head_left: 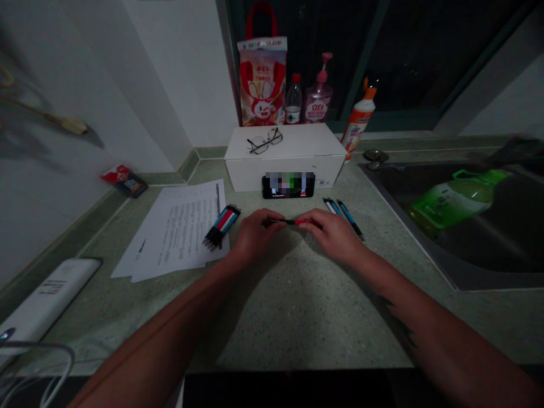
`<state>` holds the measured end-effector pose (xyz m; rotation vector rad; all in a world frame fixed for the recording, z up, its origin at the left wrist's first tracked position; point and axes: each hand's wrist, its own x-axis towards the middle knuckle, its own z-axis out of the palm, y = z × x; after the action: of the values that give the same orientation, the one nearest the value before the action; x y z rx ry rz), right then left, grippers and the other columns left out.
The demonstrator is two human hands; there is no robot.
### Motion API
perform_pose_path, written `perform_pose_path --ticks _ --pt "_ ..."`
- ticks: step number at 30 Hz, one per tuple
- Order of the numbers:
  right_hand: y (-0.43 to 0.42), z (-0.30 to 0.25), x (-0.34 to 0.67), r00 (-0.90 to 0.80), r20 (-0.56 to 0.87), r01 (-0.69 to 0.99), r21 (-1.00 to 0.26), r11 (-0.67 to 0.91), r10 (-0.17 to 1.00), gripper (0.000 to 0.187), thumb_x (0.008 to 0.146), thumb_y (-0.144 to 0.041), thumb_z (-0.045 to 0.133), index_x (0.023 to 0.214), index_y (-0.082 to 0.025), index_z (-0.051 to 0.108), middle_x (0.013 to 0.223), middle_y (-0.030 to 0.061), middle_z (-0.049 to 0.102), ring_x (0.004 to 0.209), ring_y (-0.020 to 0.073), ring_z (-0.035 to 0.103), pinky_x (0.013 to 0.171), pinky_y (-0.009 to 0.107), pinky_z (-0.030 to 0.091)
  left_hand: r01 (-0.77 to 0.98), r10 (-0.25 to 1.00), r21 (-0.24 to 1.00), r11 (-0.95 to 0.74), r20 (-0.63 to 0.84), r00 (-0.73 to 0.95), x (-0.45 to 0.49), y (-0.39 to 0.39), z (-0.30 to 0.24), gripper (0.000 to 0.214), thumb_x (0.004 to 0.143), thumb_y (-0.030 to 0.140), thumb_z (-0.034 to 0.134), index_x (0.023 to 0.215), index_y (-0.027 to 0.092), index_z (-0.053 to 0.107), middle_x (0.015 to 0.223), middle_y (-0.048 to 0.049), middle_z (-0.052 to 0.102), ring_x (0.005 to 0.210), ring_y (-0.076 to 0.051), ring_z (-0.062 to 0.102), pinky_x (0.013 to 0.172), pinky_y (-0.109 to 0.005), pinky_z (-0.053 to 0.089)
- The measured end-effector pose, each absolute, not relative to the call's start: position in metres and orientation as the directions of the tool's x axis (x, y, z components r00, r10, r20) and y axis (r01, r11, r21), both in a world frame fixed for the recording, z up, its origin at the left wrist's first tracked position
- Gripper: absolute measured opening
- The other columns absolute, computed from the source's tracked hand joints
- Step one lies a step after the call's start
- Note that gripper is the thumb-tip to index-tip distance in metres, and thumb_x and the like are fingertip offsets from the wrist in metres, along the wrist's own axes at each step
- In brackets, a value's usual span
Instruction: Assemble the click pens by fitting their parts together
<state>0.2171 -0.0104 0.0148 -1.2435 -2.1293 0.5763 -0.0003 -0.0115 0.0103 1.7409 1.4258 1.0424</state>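
Note:
Between my two hands a slim black and red pen (pixel 291 222) lies level, just over the counter. My left hand (pixel 258 231) pinches its black end, and my right hand (pixel 332 233) pinches the red end. Left of my left hand, a bundle of pens (pixel 222 225) in black, blue, red and white rests on printed sheets of paper (pixel 181 232). Close beyond my right hand lie a few blue and black pens (pixel 349 216), partly hidden by that hand. A phone (pixel 288 186) leans upright against a white box (pixel 246 173) in front of me.
Eyeglasses (pixel 266 141) sit on the box. Behind it stand a red bag (pixel 263 85), a small bottle (pixel 293 101), a pink pump bottle (pixel 318 96) and an orange-capped bottle (pixel 359 122). At right, a sink (pixel 442 260) holds a green jug (pixel 459 198). A white power strip (pixel 51 292) lies left.

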Motion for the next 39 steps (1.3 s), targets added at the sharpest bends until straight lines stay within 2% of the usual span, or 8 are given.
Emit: perform_pose_path --ticks 6,9,14,21,26,31,35,39 --pt "-0.008 0.014 0.217 -0.338 0.193 0.567 -0.74 0.363 0.921 0.018 0.096 -0.031 0.06 0.097 -0.024 0.076 0.086 0.0046 0.077 0.078 0.021 0.07 0.073 0.036 0.053 0.53 0.971 0.816 -0.232 0.223 0.081 -0.001 -0.011 0.009 0.006 0.081 0.023 0.073 0.087 0.025 0.074 0.089 -0.003 0.073 0.083 -0.02 0.066 0.081 -0.037 0.052" --pt "-0.003 0.013 0.221 -0.187 0.25 0.524 -0.793 0.312 0.95 0.014 0.088 -0.037 0.071 0.091 -0.024 0.076 0.088 0.0049 0.077 0.08 0.0216 0.07 0.076 0.039 0.055 0.523 0.977 0.828 -0.201 0.205 0.05 0.001 -0.011 0.011 0.006 0.083 0.025 0.072 0.088 0.025 0.072 0.089 -0.0024 0.073 0.084 -0.02 0.066 0.081 -0.037 0.053" --pt "0.004 0.017 0.225 0.099 0.28 0.203 -0.945 0.256 0.955 0.035 0.074 -0.043 0.084 0.098 -0.022 0.07 0.078 0.0015 0.074 0.07 0.0189 0.07 0.071 0.037 0.06 0.441 0.991 0.888 -0.131 0.107 0.08 0.007 -0.015 0.011 0.007 0.083 0.022 0.071 0.086 0.024 0.065 0.085 -0.0022 0.074 0.08 -0.019 0.068 0.077 -0.035 0.054" --pt "-0.005 0.018 0.213 0.021 0.247 0.037 -0.969 0.246 0.969 0.048 0.086 -0.043 0.072 0.129 -0.023 0.064 0.089 0.0046 0.077 0.085 0.022 0.075 0.075 0.039 0.065 0.389 0.968 0.906 -0.165 0.075 0.238 0.016 -0.024 0.003 0.012 0.082 0.021 0.072 0.082 0.023 0.06 0.081 -0.0014 0.073 0.076 -0.018 0.066 0.074 -0.034 0.054" --pt "-0.006 0.017 0.213 0.017 0.233 0.08 -0.97 0.231 0.972 0.039 0.087 -0.039 0.07 0.123 -0.023 0.071 0.096 0.0068 0.078 0.084 0.0215 0.075 0.075 0.04 0.066 0.406 0.97 0.903 -0.139 0.041 0.24 0.017 -0.025 0.005 0.012 0.081 0.02 0.072 0.083 0.022 0.061 0.082 -0.0015 0.072 0.076 -0.018 0.067 0.073 -0.033 0.055" --pt "-0.005 0.017 0.212 0.026 0.232 0.039 -0.972 0.231 0.972 0.052 0.086 -0.038 0.071 0.136 -0.022 0.065 0.086 0.0039 0.077 0.079 0.0205 0.075 0.073 0.04 0.066 0.38 0.967 0.914 -0.145 0.049 0.251 0.016 -0.025 0.005 0.011 0.082 0.02 0.072 0.083 0.022 0.061 0.083 -0.002 0.073 0.077 -0.018 0.067 0.074 -0.033 0.055" --pt "-0.004 0.014 0.212 0.005 0.219 0.045 -0.975 0.219 0.976 0.045 0.086 -0.039 0.07 0.129 -0.023 0.07 0.091 0.0042 0.078 0.076 0.0191 0.074 0.072 0.04 0.066 0.382 0.962 0.913 -0.146 0.04 0.272 0.016 -0.025 0.003 0.014 0.081 0.02 0.074 0.082 0.022 0.06 0.081 -0.0008 0.073 0.075 -0.018 0.068 0.073 -0.032 0.055" --pt "-0.003 0.011 0.213 -0.007 0.207 0.051 -0.977 0.207 0.978 0.051 0.087 -0.041 0.069 0.136 -0.024 0.066 0.091 0.0045 0.077 0.079 0.02 0.074 0.069 0.038 0.065 0.392 0.959 0.91 -0.138 0.025 0.281 0.017 -0.026 0.002 0.013 0.081 0.02 0.073 0.084 0.022 0.06 0.083 -0.0016 0.074 0.076 -0.018 0.068 0.073 -0.033 0.055"
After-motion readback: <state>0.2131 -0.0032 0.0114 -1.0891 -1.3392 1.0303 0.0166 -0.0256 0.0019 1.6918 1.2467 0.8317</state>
